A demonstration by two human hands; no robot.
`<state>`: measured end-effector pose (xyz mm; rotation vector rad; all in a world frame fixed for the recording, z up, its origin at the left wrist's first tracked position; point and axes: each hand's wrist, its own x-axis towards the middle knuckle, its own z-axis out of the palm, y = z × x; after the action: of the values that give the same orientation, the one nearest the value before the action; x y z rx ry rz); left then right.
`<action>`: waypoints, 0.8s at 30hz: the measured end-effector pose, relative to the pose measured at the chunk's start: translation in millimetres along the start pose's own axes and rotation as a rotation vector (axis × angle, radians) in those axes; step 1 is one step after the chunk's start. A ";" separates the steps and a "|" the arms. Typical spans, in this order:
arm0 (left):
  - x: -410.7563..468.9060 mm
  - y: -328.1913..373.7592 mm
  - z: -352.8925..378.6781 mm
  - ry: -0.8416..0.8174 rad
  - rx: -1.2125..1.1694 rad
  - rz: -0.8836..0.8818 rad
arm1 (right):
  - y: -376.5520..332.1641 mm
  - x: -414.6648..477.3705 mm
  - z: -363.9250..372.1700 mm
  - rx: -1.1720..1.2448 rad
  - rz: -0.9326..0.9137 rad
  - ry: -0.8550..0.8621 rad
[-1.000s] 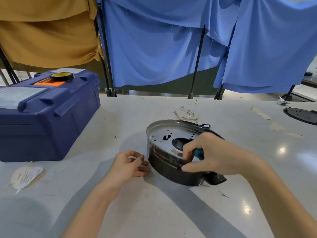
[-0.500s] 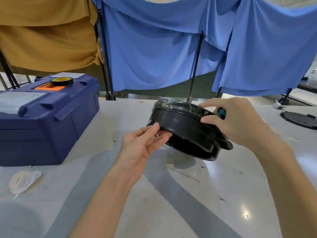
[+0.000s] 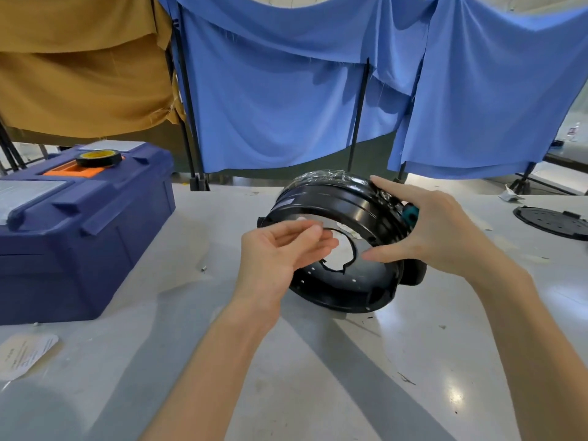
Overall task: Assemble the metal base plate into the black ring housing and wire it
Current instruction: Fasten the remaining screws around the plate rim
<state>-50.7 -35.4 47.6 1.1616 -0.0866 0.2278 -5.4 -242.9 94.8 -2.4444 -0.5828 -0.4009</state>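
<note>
Now: black ring housing (image 3: pixel 334 202) tilted, perforated plate (image 3: pixel 331 281) inside; right hand (image 3: pixel 436 230) fingers (image 3: pixel 391 189) spread, gripping rim; left hand (image 3: pixel 280 249) fingers (image 3: pixel 305 232) loose.

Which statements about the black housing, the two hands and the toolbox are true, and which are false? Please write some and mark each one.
1. The black ring housing is tilted, with its open inside towards the camera. True.
2. The right hand has its grip on the housing's rim. True.
3. The roll of tape lies on the table beside the housing. False: it sits on top of the blue toolbox.
4. The left hand grips a screwdriver. False: it holds nothing visible. The only tool part in view, a teal handle, is at the right hand.
5. A black round plate lies on the table at the far right. True.
</note>
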 end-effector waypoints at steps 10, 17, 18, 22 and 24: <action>-10.3 -31.4 23.6 0.003 0.382 0.177 | -1.3 12.2 -1.1 -0.021 0.023 -0.045; -10.8 -31.2 31.9 0.053 0.535 0.391 | -3.7 16.7 -2.4 -0.034 0.055 -0.094; -11.6 -32.0 32.7 0.055 0.585 0.425 | -4.7 17.3 -2.0 -0.034 0.064 -0.095; -14.4 -34.5 36.0 0.152 0.694 0.570 | -7.3 17.5 -0.7 -0.027 0.073 -0.089; -14.7 -35.5 37.1 0.194 0.674 0.592 | -8.4 17.4 0.0 -0.030 0.064 -0.080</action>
<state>-55.2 -84.7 27.7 1.7568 -0.1917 0.9462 5.4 -231.3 105.8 -2.5097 -0.5336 -0.2890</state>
